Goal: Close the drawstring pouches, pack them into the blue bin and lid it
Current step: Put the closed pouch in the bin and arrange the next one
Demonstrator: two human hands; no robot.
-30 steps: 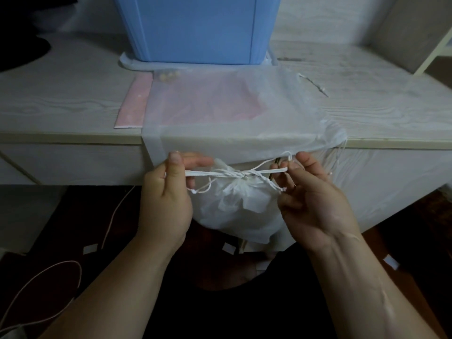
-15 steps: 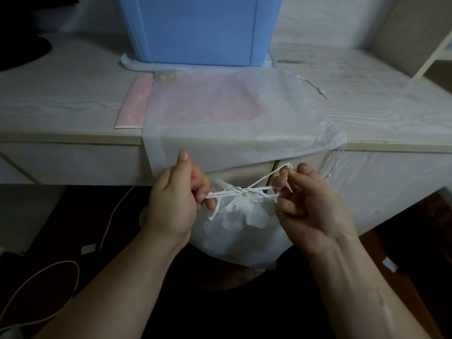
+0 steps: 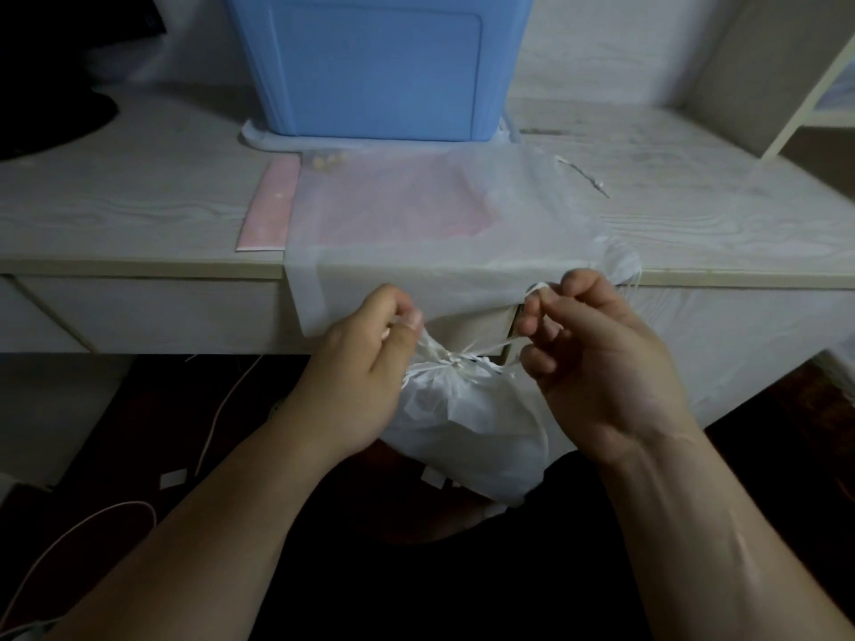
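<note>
Left hand (image 3: 365, 363): curled tight, thumb and fingers pinching one end of the cord (image 3: 462, 358)
Right hand (image 3: 597, 358): also clenched, nipping the other end; the two hands sit on either side of the knot, so opposite pulls would cinch it
Small pouch (image 3: 467, 423): hangs between the hands, below the desk (image 3: 139, 201) edge, mouth gathered; its own weight likely keeps the neck bunched
Flat pouch (image 3: 416, 210): spread on the desk, draped over the front edge, within easy reach, probably next
Blue bin (image 3: 379, 67): at the back of the desk, just behind the flat pouch; top out of view
Stage: tying off, I'd judge; packing and lidding not yet begun
</note>
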